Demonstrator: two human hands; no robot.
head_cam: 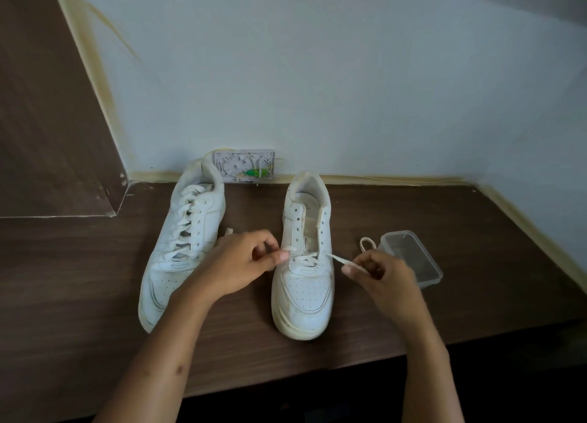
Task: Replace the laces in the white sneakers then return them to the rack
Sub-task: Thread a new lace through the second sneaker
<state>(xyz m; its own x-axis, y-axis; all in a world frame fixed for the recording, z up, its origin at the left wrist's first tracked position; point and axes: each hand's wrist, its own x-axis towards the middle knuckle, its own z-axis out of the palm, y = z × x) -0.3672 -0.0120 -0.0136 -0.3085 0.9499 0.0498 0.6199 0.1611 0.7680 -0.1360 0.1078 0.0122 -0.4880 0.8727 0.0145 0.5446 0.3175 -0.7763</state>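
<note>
Head view shows you partway through lacing the right-hand sneaker (305, 263), which stands toe toward you on the dark wooden table (79, 263). Only its lowest eyelets carry the lace (338, 259), crossed once over the tongue; the upper holes are bare. Your left hand (244, 263) pinches one end of the lace between thumb and forefinger, right against the shoe's left eyelet row. Your right hand (378, 273) has its fingers curled round the other end, just beside the shoe's right flank, with the strand running taut from the eyelet to your grip and a loop of slack rising behind your knuckles.

To do this step well, draw both ends to what looks like equal length before you climb higher, since an uneven start is hard to fix later. Keep the flat lace untwisted as it crosses. Feed each tip into the next free eyelet from the same side each time, so the crossings match those on the other sneaker (181, 241), which lies to the left, tilted, and appears laced through most of its eyelets. Pull snug after every crossing, but not so hard that the shoe slides; steady it with a free finger if it shifts.

A clear plastic container (413, 257) sits beyond your right hand, near enough for a sideways pull to knock it. No rack is visible.
</note>
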